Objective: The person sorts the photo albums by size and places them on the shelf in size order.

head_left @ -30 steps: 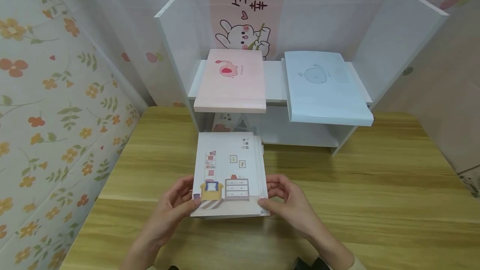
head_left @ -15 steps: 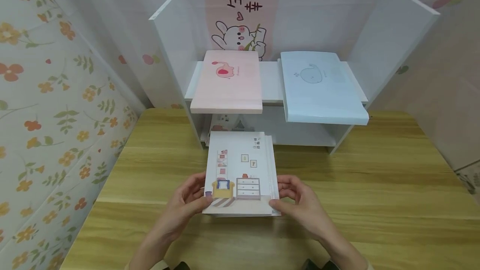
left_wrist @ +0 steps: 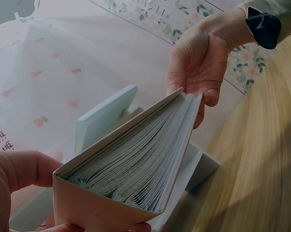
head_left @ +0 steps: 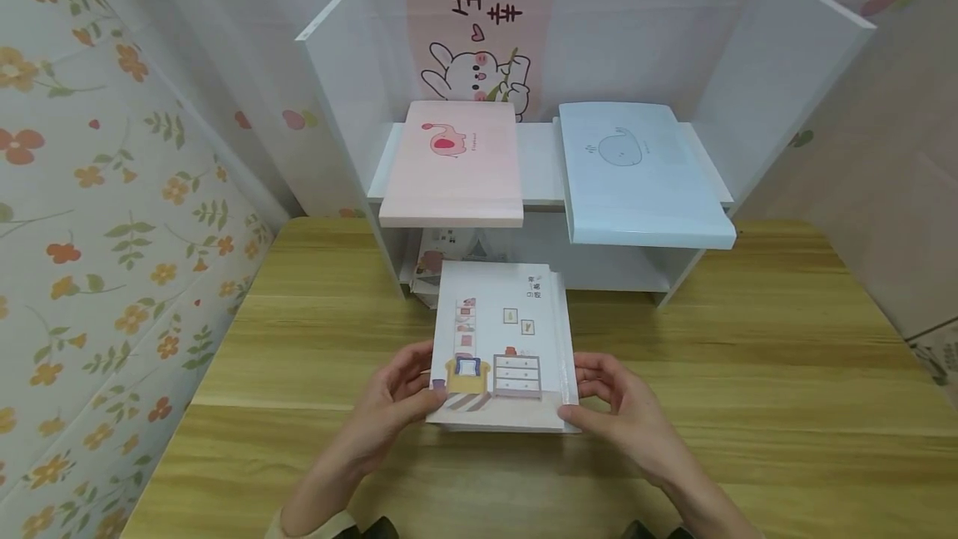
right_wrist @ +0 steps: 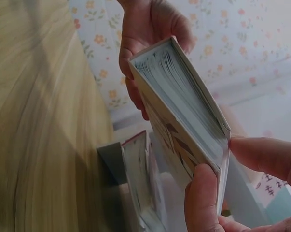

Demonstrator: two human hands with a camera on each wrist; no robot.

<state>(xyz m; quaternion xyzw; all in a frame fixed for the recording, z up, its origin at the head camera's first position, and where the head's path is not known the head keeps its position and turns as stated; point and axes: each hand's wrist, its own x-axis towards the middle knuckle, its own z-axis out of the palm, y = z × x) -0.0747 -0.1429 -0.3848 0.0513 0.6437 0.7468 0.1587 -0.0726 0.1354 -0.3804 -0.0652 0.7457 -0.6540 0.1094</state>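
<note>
A thick photo album [head_left: 486,327] with a white cover, drawn with a yellow armchair and a chest of drawers, lies face up between both hands in the head view. My left hand [head_left: 395,402] grips its left edge, thumb on the cover and fingers below. On the opposite edge, my right hand [head_left: 627,407] holds it the same way. The left wrist view shows the stacked pages [left_wrist: 131,166] between the covers, fanning wider toward the right hand. A brown leaf-like print [right_wrist: 179,145] shows on the underside in the right wrist view. The album appears raised above the table in the wrist views.
Behind stands a white two-level shelf [head_left: 539,160] with tall side panels. A pink elephant album [head_left: 464,181] and a blue whale album [head_left: 651,198] jut past its upper board. Another illustrated album [head_left: 449,248] occupies the lower left. The wooden table [head_left: 748,381] extends to both sides.
Both hands have shifted the album to the right in front of the shelf, keeping their grip. More of the album on the lower left shelf shows now.
</note>
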